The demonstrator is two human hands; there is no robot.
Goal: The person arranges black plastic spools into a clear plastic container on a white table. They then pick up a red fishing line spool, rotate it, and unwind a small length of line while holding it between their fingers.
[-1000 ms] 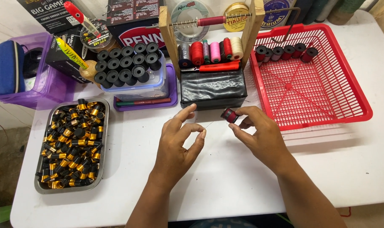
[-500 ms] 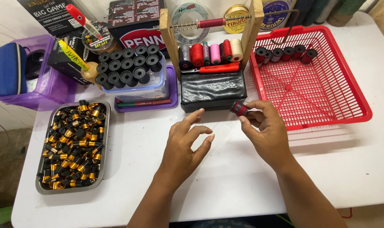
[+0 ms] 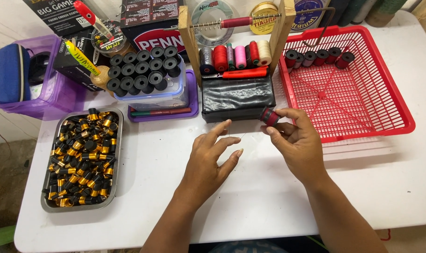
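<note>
Nearest the camera, over the white table (image 3: 269,197), the left hand (image 3: 208,161) is hovering with fingers spread and holding nothing, though a fine thread seems to be running past its fingertips. Just beside it, the right hand (image 3: 297,143) is pinching a small red-wrapped spool (image 3: 269,115) between thumb and fingers. Farther back, a few finished-looking spools (image 3: 316,57) are lying in the red basket (image 3: 391,117), while many gold-and-black pieces are filling the metal tray (image 3: 46,204), so most work looks undone.
</note>
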